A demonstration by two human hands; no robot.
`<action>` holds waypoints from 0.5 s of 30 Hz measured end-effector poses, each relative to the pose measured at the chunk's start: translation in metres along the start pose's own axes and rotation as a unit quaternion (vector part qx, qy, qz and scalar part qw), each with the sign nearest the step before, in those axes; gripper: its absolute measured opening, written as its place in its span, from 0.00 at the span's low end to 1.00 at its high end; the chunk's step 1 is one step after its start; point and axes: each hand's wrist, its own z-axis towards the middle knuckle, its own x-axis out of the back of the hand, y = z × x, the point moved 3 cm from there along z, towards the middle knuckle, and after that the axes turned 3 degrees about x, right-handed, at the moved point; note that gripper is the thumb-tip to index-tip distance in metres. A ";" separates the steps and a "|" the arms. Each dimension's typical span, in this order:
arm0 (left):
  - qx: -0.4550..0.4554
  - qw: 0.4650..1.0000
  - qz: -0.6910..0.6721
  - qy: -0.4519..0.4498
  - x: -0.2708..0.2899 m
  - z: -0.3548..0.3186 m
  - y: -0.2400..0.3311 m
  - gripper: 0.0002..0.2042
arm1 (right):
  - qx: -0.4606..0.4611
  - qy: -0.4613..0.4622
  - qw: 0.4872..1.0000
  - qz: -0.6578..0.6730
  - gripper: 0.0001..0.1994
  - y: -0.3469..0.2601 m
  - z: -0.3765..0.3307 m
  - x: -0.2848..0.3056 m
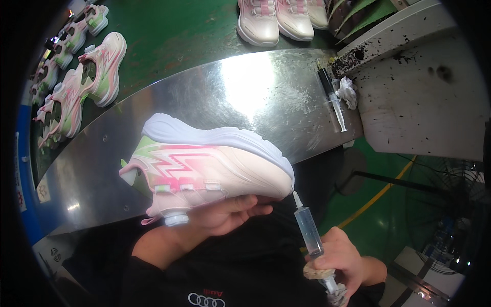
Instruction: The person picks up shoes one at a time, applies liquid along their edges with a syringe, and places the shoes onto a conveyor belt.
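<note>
While the pink-and-cream shoe (204, 166) is held over the near side of the metal bench (189, 97), toe to the right and white sole (215, 134) turned away from the wearer, its toe is met by the nozzle (296, 199) of a clear syringe (308, 230). The shoe is supported from below by the left hand (230, 212), whose grip is closed on the upper, though some fingers are hidden. The syringe is clasped near its plunger end by the right hand (340, 258).

Sole and upper are already joined, and the dial (177, 219) is fitted; the toe seam is judged to be the spot being worked. How much has been treated, and how much is left, cannot be told. Similar shoes (107, 66) are lined up on the green surface (163, 36); whether these are finished or waiting is not shown. A dark-filled syringe (331, 97) is left unheld on the bench, beside a white wad (348, 93).
</note>
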 end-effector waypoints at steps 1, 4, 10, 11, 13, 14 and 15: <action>-0.002 1.000 0.000 0.000 -0.001 0.001 0.001 0.18 | 0.041 -0.011 0.996 -0.081 0.42 -0.006 0.008 -0.002; 0.007 1.000 0.023 0.009 -0.007 0.004 0.002 0.19 | 0.068 -0.031 0.983 -0.168 0.43 -0.010 0.017 -0.009; -0.027 1.000 -0.003 -0.012 -0.017 0.005 0.004 0.18 | 0.082 -0.005 0.947 -0.309 0.37 0.006 0.008 -0.025; -0.026 1.000 -0.009 -0.010 -0.018 0.004 0.004 0.18 | 0.097 0.015 0.938 -0.333 0.32 0.009 0.011 -0.028; -0.029 0.999 -0.017 -0.008 -0.020 0.003 0.003 0.18 | 0.108 0.014 0.926 -0.361 0.32 0.015 0.010 -0.032; -0.023 0.999 -0.022 -0.002 -0.021 0.002 0.003 0.17 | 0.117 0.018 0.914 -0.389 0.31 0.017 0.010 -0.034; -0.016 0.999 -0.027 0.004 -0.021 0.002 0.002 0.17 | 0.113 0.019 0.908 -0.402 0.31 0.019 0.010 -0.035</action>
